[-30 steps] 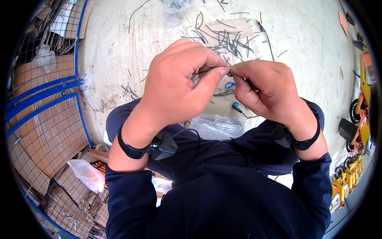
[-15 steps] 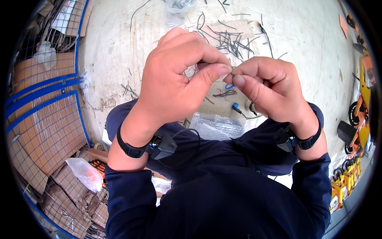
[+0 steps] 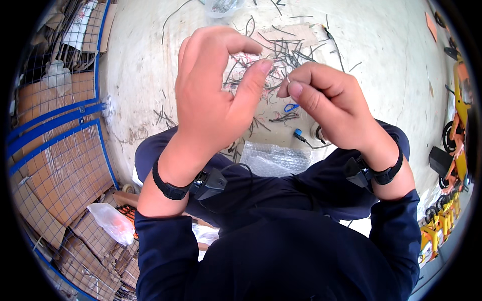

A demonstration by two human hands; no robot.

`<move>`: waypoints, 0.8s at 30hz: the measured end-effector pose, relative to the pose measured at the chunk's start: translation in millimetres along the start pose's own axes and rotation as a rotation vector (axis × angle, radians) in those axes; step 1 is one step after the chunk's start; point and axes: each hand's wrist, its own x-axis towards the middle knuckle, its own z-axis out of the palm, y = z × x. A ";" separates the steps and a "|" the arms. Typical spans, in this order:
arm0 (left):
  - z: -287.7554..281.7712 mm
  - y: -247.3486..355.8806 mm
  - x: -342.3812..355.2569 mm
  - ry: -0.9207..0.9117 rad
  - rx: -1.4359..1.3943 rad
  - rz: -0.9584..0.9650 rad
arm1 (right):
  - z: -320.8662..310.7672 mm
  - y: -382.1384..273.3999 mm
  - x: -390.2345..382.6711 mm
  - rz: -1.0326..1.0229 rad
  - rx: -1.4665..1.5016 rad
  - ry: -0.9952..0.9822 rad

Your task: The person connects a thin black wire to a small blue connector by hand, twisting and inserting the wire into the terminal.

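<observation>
Black wire pieces [image 3: 287, 54] are lying heaped over a cardboard sheet [image 3: 307, 35] on the floor [image 3: 135, 65], presumably being kept together there. Nearby, the right hand's [image 3: 334, 103] fingers are pinching together, apparently on a thin pale strand [image 3: 288, 79], its slightness probably calling for a tip grip. The left hand's [image 3: 213, 88] fingers are curving apart, seemingly holding nothing.

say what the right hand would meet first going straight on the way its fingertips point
Probably the left hand, at its thumb, up-left of the right hand across a small gap, though the relative heights are unclear.
</observation>
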 end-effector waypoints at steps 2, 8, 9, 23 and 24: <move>-4.8 1.7 -2.2 -0.079 -0.037 0.051 | -5.8 -7.8 2.3 0.120 0.088 -0.002; 8.1 2.2 -5.8 -0.092 -0.039 0.202 | -5.7 0.1 1.6 -0.006 0.039 -0.015; 8.9 2.4 -6.2 -0.092 -0.036 0.218 | -5.4 0.8 1.4 -0.039 0.019 -0.018; 10.2 8.9 -10.8 -0.044 0.022 0.240 | -7.6 -12.3 0.7 0.118 0.063 -0.137; 10.5 9.2 -11.0 -0.025 0.018 0.231 | -7.2 -13.3 0.7 0.139 0.108 -0.141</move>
